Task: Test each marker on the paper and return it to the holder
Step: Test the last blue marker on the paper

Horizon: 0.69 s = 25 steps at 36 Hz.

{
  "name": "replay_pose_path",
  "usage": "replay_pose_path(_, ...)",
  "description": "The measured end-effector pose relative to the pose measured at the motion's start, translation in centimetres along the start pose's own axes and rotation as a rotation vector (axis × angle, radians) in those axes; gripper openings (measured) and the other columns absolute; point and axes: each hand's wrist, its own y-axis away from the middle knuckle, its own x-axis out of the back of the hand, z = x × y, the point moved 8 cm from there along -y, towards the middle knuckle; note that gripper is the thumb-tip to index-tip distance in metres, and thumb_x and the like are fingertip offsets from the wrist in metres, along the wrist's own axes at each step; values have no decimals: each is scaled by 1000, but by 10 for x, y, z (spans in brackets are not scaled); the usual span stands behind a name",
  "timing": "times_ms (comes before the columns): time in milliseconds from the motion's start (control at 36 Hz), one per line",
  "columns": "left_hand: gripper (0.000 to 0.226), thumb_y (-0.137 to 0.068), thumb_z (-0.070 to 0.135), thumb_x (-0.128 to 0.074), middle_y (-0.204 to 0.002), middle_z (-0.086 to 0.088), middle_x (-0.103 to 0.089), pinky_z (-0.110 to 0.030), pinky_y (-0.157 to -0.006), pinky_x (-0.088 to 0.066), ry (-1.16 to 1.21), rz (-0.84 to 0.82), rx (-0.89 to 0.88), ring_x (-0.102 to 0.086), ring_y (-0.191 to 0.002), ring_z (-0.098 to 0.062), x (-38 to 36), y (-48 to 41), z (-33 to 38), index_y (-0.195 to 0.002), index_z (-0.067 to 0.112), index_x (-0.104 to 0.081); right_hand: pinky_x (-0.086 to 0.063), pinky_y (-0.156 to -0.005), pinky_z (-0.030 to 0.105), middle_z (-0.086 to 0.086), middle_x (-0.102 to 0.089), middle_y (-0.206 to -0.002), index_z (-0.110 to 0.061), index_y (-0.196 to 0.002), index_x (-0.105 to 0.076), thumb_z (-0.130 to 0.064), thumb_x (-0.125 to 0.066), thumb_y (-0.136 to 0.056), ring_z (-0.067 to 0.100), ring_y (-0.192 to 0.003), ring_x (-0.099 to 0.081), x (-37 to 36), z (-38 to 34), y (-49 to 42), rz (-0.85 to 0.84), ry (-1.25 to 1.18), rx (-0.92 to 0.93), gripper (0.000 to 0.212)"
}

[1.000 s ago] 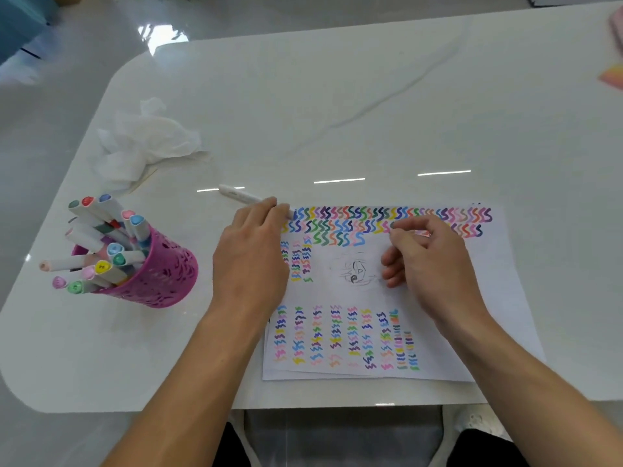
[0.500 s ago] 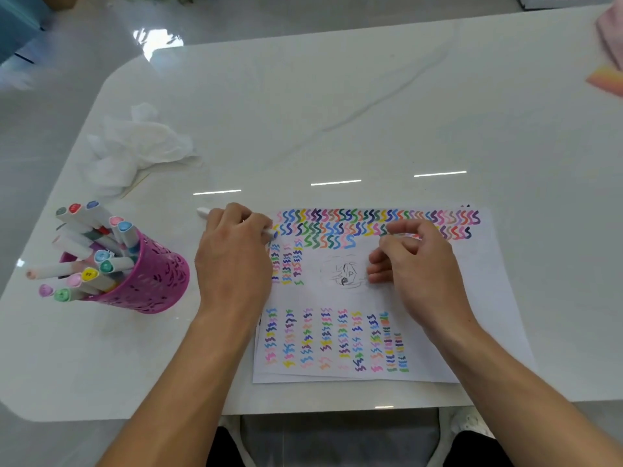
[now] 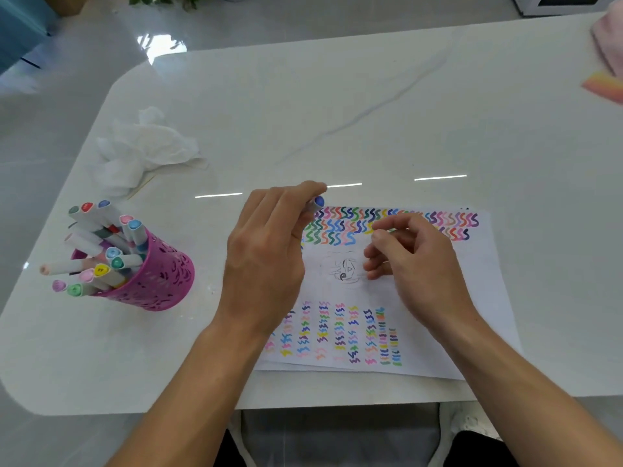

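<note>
My left hand [image 3: 266,257] grips a white marker [image 3: 316,203]; only its blue-capped end shows, pointing right over the top left corner of the paper [image 3: 472,281]. The paper carries rows of coloured squiggles and a small pencil sketch. My right hand [image 3: 418,261] hovers over the paper's middle with curled fingers, thumb against forefinger. Whether it pinches anything is unclear. The pink perforated holder [image 3: 158,278] stands to the left, with several capped markers [image 3: 101,251] leaning out of it.
A crumpled white tissue [image 3: 145,150] lies behind the holder. A pink cloth [image 3: 608,42] and an orange-pink item [image 3: 603,85] sit at the far right edge of the white table [image 3: 371,112]. The table's front edge runs just below the paper.
My left hand has lifted the marker off the table and turned it, so its blue-capped end now points right. My right hand has stayed over the paper.
</note>
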Motion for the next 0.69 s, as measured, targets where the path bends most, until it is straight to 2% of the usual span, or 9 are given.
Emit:
replay_pose_path(56,38,-98,-4,-56,-102,2,-64,-14,-87,-39,33,0,-27,-55,-93,-15,1,1,6,-133,11,-62,-59,-63,27,5,-74,-79,-17,-99,-68,-10,-66,-98,16,-68,-73,-3,-7,3,-31,34,55,8)
replay_pose_path(111,45,-98,-5,-54,-104,2,-63,-17,-85,-43,66,1,-46,-57,-95,-14,2,3,11,-138,15,-59,-60,-69,29,1,-74,-84,-23,-99,-70,-12,-69,-96,15,-76,-74,-6,-14,6,-52,82,122,11)
replay_pose_path(250,30,-99,0,-57,-107,3,-67,-28,-85,-53,232,28,-19,-64,-100,-12,5,6,15,-124,12,-67,-57,-89,26,-15,-71,-108,-31,-119,-69,-33,-76,-94,4,-108,-67,-17,-32,16,-125,265,305,26)
replay_pose_path(333,22,-95,3,-65,-103,9,-71,-25,-80,-57,307,38,83,-69,-96,-6,5,9,12,-114,14,-69,-49,-95,20,-21,-67,-119,-35,-125,-68,-55,-67,-92,-1,-117,-61,-24,-35,18,-167,345,345,39)
replay_pose_path(417,19,-93,7,-69,-96,17,-73,-13,-78,-54,392,-17,180,-70,-94,0,-3,11,9,-109,18,-69,-45,-91,9,-24,-69,-116,-42,-120,-67,-61,-59,-93,-6,-113,-62,-25,-38,19,-174,356,374,33)
replay_pose_path(472,18,-93,9,-70,-94,21,-72,-8,-77,-51,398,-63,205,-69,-93,4,-7,11,8,-107,20,-69,-50,-91,17,-24,-71,-111,-45,-118,-66,-59,-60,-96,-3,-110,-65,-25,-37,19,-180,376,384,26)
replay_pose_path(556,14,-94,16,-70,-91,20,-72,-6,-75,-49,380,-136,247,-69,-90,3,-14,14,2,-105,24,-68,-55,-87,30,-18,-72,-107,-36,-121,-67,-55,-58,-98,5,-98,-68,-23,-36,19,-184,482,409,32)
replay_pose_path(639,8,-94,26,-68,-86,17,-71,-11,-71,-52,383,-220,334,-70,-82,0,-24,18,-10,-101,29,-66,-53,-74,29,-15,-70,-99,-30,-118,-68,-54,-56,-99,6,-85,-63,-21,-34,19,-192,612,445,33)
replay_pose_path(694,4,-94,29,-66,-83,14,-71,-24,-72,-57,411,-309,413,-71,-78,-5,-34,23,-19,-98,30,-64,-51,-69,29,-14,-68,-93,-27,-113,-69,-52,-55,-101,8,-80,-61,-21,-32,19,-209,698,470,32)
